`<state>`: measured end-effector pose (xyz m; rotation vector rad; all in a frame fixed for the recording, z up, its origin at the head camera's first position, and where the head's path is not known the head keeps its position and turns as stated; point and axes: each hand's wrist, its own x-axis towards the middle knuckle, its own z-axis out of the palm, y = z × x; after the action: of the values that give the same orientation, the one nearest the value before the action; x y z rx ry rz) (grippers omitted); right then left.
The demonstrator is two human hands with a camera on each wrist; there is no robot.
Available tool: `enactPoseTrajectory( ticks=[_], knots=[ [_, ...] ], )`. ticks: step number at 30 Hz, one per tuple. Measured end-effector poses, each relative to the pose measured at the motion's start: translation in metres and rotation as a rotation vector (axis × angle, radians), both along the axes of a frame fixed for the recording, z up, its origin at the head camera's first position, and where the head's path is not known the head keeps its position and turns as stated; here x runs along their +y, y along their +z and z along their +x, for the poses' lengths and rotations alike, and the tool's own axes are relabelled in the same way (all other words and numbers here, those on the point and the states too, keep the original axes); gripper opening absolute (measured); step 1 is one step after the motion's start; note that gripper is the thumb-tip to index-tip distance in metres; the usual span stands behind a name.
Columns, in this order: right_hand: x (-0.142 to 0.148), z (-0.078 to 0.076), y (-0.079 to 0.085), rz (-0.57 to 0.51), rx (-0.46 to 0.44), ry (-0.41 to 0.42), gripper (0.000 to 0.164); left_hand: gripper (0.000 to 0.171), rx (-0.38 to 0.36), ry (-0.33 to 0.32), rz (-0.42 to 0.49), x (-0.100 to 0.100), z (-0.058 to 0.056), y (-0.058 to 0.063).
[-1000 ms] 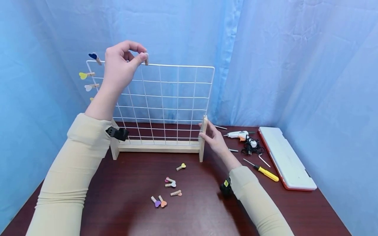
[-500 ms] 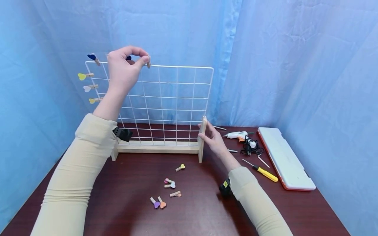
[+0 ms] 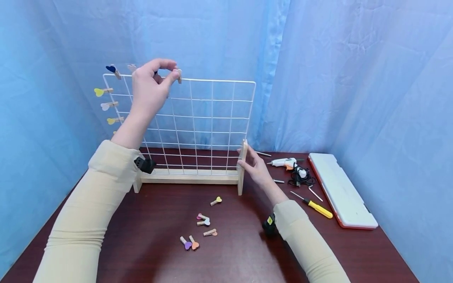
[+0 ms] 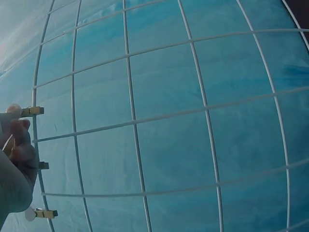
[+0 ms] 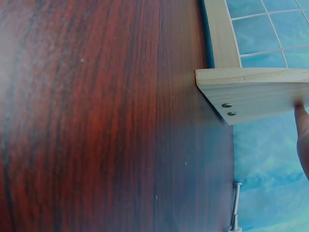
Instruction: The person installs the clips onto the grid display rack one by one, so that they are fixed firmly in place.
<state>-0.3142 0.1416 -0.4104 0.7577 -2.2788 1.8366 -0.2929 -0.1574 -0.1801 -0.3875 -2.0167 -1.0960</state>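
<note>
At the top wire of a white wire grid point(image 3: 212, 99), my left hand point(image 3: 148, 88) pinches a small wooden clothespin point(image 3: 179, 77) with a pale heart. The left wrist view shows this clothespin point(image 4: 34, 111) across the edge wire, and the hand covers part of it. My right hand point(image 3: 260, 169) grips the wooden side post point(image 3: 242, 173) of the grid's stand, thumb in front and fingers behind. Further clothespins sit on the grid: a dark blue heart point(image 3: 111, 69) at the top, a yellow heart point(image 3: 98, 92) and a white heart point(image 3: 105, 106) down the left side.
Several loose heart clothespins, including a yellow one point(image 3: 216, 201) and a purple one point(image 3: 186, 243), lie on the dark red table point(image 3: 247, 251). To the right are a glue gun point(image 3: 285, 162), its black cable point(image 3: 299, 179), a hex key point(image 3: 315, 193), a yellow screwdriver point(image 3: 320, 208) and a white case point(image 3: 341, 188).
My left hand has shifted slightly right and down, bringing the clothespin lower against the top wire. The right hand keeps its grip on the post.
</note>
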Motion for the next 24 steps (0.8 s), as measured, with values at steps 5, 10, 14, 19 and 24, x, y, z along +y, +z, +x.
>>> enactPoseTrajectory(
  ticks=[5, 10, 14, 19, 24],
  knots=[
    [-0.001, -0.002, -0.001, -0.020, 0.001, 0.020, 0.063, 0.033, 0.108, 0.046, -0.012, -0.013, 0.018, -0.014],
    [-0.002, -0.001, -0.001, -0.009, 0.001, 0.024, 0.063, 0.033, 0.150, 0.139, -0.011, -0.033, 0.043, -0.044],
    [-0.002, 0.001, -0.001, 0.009, -0.008, 0.016, 0.062, 0.035, 0.126, 0.211, -0.033, -0.052, 0.056, -0.080],
    [-0.002, 0.000, -0.001, -0.003, 0.000, 0.017, 0.062, 0.034, 0.067, 0.303, -0.002, -0.079, 0.060, -0.133],
    [-0.001, 0.001, 0.000, -0.017, 0.003, 0.017, 0.064, 0.033, 0.011, 0.384, 0.060, -0.101, 0.057, -0.181]
  ],
)
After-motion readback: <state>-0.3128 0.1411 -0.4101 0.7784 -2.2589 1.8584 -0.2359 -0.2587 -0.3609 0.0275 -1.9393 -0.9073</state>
